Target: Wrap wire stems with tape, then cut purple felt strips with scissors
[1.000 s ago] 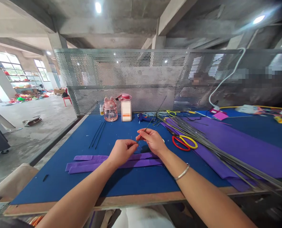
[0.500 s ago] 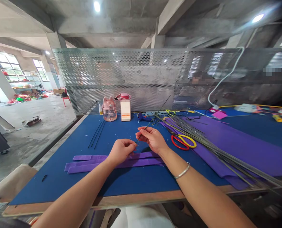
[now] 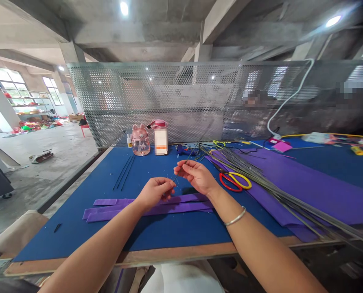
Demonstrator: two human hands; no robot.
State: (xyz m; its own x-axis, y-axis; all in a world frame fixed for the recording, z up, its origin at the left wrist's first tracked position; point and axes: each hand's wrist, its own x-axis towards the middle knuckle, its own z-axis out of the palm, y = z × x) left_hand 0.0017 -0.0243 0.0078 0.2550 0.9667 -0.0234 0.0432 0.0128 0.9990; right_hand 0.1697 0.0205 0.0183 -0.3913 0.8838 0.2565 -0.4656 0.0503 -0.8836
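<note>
A thin dark wire (image 3: 203, 135) slants up and away from me between my two hands, above the blue table. My left hand (image 3: 156, 192) is closed, pinching its lower end with thumb and fingertips. Higher up the wire, my right hand (image 3: 196, 176) is closed on it between thumb and forefinger; the wire is thin and blurred here. Below both hands lie purple fabric strips (image 3: 108, 212), partly hidden by my left forearm. Three similar dark wires (image 3: 124, 175) rest on the table to the left. Scissors (image 3: 235, 182) with a red and a yellow handle lie right of my right hand.
A bundle of long wires (image 3: 270, 184) crosses a purple sheet (image 3: 309, 183) on the right. At the back stand a pink bottle (image 3: 141, 142) and a pink-lidded cup (image 3: 161, 140), with a blue glue gun (image 3: 183, 150) beside them. A perforated metal screen (image 3: 169, 95) rises behind.
My right hand has shifted slightly up and left, and the wire with it. My left hand has moved slightly left, its fingers still pinched. The things on the table have stayed put.
</note>
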